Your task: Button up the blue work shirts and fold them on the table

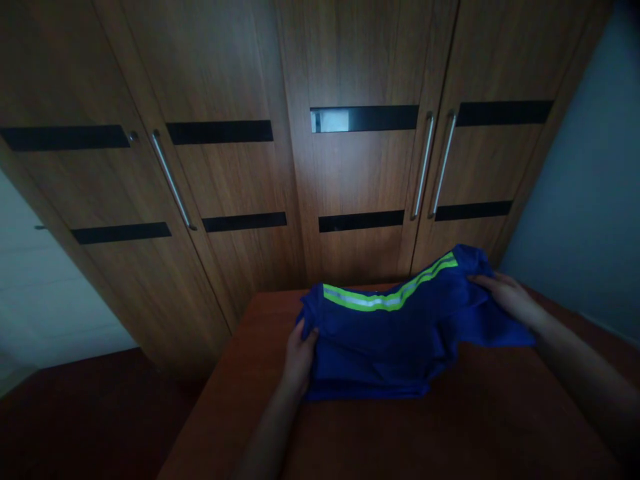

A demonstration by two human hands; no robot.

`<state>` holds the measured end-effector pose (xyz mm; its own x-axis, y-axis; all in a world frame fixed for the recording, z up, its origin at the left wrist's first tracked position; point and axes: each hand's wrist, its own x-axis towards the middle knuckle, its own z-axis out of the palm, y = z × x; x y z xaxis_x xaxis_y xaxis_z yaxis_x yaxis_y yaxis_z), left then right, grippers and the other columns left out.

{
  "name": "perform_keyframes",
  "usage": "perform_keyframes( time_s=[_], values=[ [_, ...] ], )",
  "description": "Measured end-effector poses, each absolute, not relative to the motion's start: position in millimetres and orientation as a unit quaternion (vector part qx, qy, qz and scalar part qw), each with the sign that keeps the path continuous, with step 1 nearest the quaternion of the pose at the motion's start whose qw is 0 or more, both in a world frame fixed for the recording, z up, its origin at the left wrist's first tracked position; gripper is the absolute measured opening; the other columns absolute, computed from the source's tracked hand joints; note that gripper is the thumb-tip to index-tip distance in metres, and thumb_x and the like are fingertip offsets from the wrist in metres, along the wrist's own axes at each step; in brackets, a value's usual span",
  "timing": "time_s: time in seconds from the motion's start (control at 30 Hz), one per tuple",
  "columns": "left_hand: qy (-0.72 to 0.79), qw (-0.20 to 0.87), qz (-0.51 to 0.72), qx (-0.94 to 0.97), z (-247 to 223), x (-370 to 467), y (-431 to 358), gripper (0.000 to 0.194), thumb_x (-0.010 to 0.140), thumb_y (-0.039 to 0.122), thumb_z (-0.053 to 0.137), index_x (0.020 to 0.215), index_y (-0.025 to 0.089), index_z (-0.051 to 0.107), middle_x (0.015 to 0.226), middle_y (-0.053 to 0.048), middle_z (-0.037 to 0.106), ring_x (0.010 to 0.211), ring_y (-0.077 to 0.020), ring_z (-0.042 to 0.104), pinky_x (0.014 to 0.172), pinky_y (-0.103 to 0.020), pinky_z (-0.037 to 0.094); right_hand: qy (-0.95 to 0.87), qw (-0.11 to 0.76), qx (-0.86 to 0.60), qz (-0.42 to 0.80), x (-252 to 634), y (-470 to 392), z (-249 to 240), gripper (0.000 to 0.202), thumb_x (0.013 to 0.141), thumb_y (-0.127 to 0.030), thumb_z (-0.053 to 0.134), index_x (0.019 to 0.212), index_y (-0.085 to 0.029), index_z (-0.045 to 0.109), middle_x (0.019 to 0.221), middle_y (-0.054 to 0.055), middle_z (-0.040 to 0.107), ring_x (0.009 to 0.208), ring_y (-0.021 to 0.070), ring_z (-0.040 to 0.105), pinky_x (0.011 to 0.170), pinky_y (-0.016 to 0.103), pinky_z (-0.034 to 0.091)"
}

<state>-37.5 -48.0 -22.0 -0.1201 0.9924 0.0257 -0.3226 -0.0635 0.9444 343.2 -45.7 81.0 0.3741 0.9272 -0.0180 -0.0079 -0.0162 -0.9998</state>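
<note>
A blue garment with a yellow-green and silver reflective stripe along its upper edge is stretched between my two hands over a reddish-brown table. My left hand grips its left edge, thumb on top of the cloth. At the upper right, my right hand pinches the cloth near the end of the stripe. A part of the garment hangs below my right hand. The fingers under the cloth are hidden on both sides.
Behind the table stands a wooden wardrobe with black strips and long metal handles, its doors closed. A pale wall is at the right, and a white surface at the left. Dark red floor shows at the lower left.
</note>
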Motion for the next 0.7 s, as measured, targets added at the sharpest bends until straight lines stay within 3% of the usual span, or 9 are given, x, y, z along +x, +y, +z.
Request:
perform_keyframes(
  time_s=[0.17,0.33,0.5,0.63,0.7],
  values=[
    [0.418,0.502,0.642,0.401,17.2,-55.2,-53.5,0.044,0.074,0.032,0.070,0.116,0.020,0.062,0.108,-0.007,0.071,0.097,-0.0231,0.066,0.089,-0.036,0.049,-0.366,0.573,-0.544,0.492,383.6,-42.6,94.6,0.020,0.085,-0.021,0.055,0.097,-0.012,0.068,0.097,0.021,0.071,0.066,0.0144,0.070,0.062,0.031,0.045],
    [0.427,0.478,0.653,0.404,48.7,-93.3,-57.8,0.049,0.071,0.032,0.074,0.117,0.023,0.060,0.102,-0.005,0.072,0.090,-0.0218,0.068,0.082,-0.034,0.052,-0.365,0.566,-0.527,0.518,378.4,-40.7,82.7,0.028,0.078,-0.021,0.065,0.106,-0.021,0.066,0.092,0.012,0.074,0.064,0.0196,0.070,0.064,0.033,0.052],
    [0.527,0.392,0.579,0.483,13.5,-144.6,-50.9,0.053,0.070,0.041,0.069,0.117,0.018,0.059,0.104,-0.009,0.072,0.096,-0.0270,0.066,0.083,-0.037,0.052,-0.473,0.487,-0.516,0.522,348.2,-34.0,24.7,0.030,0.073,-0.031,0.068,0.102,-0.020,0.067,0.096,0.010,0.073,0.083,0.0247,0.070,0.082,0.040,0.052],
    [0.631,0.280,0.425,0.585,-25.8,-169.3,-42.0,0.041,0.068,0.038,0.062,0.101,0.014,0.066,0.104,-0.011,0.072,0.104,-0.0320,0.063,0.092,-0.042,0.047,-0.589,0.389,-0.576,0.412,338.4,-17.8,-34.5,0.031,0.072,-0.038,0.062,0.096,-0.019,0.069,0.100,0.009,0.073,0.094,0.0275,0.067,0.091,0.041,0.049],
    [0.645,0.256,0.387,0.607,-32.5,-170.2,-41.0,0.040,0.068,0.034,0.059,0.101,0.013,0.067,0.108,-0.012,0.070,0.106,-0.0320,0.061,0.096,-0.042,0.044,-0.619,0.355,-0.605,0.353,343.6,-10.3,-54.1,0.034,0.074,-0.041,0.056,0.097,-0.020,0.068,0.107,0.009,0.071,0.100,0.0284,0.066,0.094,0.040,0.048]
  ],
)
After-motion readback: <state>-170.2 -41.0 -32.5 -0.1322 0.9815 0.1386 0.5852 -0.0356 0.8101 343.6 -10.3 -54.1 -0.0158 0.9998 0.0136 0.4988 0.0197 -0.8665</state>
